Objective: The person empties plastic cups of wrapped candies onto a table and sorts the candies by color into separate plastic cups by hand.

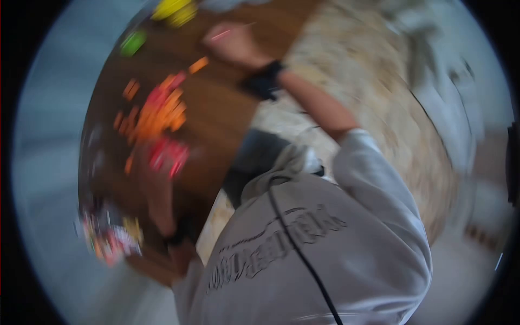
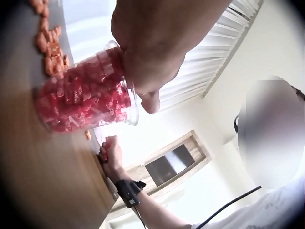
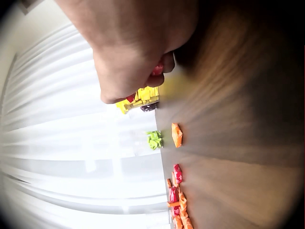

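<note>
My left hand [image 2: 152, 52] is at the rim of a clear plastic cup [image 2: 128, 102] packed with red wrapped candies [image 2: 78, 95]. Its thumb shows beside the mouth; the other fingers are hidden behind the cup. In the blurred head view that hand [image 1: 154, 187] overlaps the cup's side, close to a pile of orange wrapped candies [image 1: 170, 111]. Out over the far part of the table, my right hand [image 1: 233, 46] curls its fingers around a red wrapped candy [image 3: 157, 69]. Nearest to it on the tabletop lies a single orange candy [image 1: 199, 65].
Yellow candies [image 3: 145, 97] and a green bunch [image 3: 154, 140] stand past the right hand. A few red candies lie among the orange ones. At the near left corner sits a colourful heap [image 1: 111, 241]. A black cable [image 1: 295, 244] runs down my shirt.
</note>
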Action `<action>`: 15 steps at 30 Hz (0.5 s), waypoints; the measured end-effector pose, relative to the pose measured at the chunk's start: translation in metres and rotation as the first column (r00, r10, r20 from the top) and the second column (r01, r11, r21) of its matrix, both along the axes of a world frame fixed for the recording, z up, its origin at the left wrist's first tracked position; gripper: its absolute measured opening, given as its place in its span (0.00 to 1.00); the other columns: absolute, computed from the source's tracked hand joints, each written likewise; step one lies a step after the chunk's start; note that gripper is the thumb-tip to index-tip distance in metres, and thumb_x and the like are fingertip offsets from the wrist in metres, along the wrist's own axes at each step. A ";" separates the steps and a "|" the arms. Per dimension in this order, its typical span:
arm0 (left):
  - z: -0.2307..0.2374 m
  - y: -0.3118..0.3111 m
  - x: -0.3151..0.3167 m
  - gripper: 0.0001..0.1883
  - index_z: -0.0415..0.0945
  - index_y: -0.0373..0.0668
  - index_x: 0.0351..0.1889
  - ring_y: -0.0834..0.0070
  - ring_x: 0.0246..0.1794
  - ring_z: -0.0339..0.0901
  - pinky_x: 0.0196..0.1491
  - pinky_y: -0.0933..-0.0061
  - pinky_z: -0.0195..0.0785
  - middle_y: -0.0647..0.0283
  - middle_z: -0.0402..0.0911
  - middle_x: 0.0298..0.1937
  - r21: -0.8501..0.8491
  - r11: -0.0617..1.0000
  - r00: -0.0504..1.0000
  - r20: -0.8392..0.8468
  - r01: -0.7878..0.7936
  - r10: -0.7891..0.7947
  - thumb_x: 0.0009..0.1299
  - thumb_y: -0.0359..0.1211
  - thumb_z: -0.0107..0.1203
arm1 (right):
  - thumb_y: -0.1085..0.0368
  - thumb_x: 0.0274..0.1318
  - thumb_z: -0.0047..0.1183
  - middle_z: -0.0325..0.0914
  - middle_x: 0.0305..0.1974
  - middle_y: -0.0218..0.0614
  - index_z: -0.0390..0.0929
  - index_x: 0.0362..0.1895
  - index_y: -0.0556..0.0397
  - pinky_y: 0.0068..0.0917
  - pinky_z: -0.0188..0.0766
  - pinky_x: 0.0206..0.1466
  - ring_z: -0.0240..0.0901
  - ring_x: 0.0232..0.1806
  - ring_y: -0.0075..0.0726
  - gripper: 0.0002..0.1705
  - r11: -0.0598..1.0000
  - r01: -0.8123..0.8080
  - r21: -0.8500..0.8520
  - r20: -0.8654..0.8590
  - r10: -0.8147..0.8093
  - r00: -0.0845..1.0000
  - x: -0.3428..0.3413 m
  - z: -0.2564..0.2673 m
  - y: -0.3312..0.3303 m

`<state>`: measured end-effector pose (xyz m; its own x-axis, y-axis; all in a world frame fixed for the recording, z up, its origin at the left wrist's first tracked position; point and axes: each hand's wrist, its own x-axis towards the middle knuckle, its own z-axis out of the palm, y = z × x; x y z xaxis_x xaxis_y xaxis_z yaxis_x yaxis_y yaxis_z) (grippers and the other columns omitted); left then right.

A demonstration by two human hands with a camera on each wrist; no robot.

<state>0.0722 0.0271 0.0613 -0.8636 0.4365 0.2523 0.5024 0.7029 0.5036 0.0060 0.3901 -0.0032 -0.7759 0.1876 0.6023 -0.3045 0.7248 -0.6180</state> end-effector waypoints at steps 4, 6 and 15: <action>0.010 0.016 0.004 0.14 0.76 0.41 0.43 0.57 0.46 0.80 0.53 0.62 0.74 0.58 0.81 0.42 0.163 0.985 0.997 -0.064 0.057 -0.048 0.61 0.27 0.66 | 0.65 0.66 0.51 0.74 0.17 0.27 0.82 0.30 0.57 0.21 0.60 0.20 0.65 0.16 0.18 0.13 0.661 -0.021 -0.750 0.174 0.228 0.958 -0.004 0.016 -0.057; 0.012 0.013 0.007 0.14 0.76 0.41 0.42 0.57 0.45 0.80 0.52 0.62 0.74 0.58 0.81 0.42 0.182 0.982 0.990 -0.139 0.058 -0.033 0.60 0.27 0.67 | 0.66 0.66 0.51 0.77 0.22 0.29 0.82 0.32 0.57 0.21 0.62 0.20 0.67 0.16 0.19 0.12 0.495 -0.209 -0.843 0.017 0.413 0.911 0.030 0.056 -0.112; -0.020 0.001 0.032 0.12 0.78 0.35 0.47 0.71 0.44 0.80 0.51 0.68 0.72 0.59 0.82 0.41 0.623 0.731 0.960 0.188 -0.280 0.207 0.67 0.27 0.55 | 0.72 0.58 0.55 0.82 0.30 0.36 0.78 0.33 0.59 0.27 0.75 0.39 0.80 0.33 0.28 0.03 0.585 -0.391 -0.710 0.043 0.591 0.805 0.066 0.070 -0.228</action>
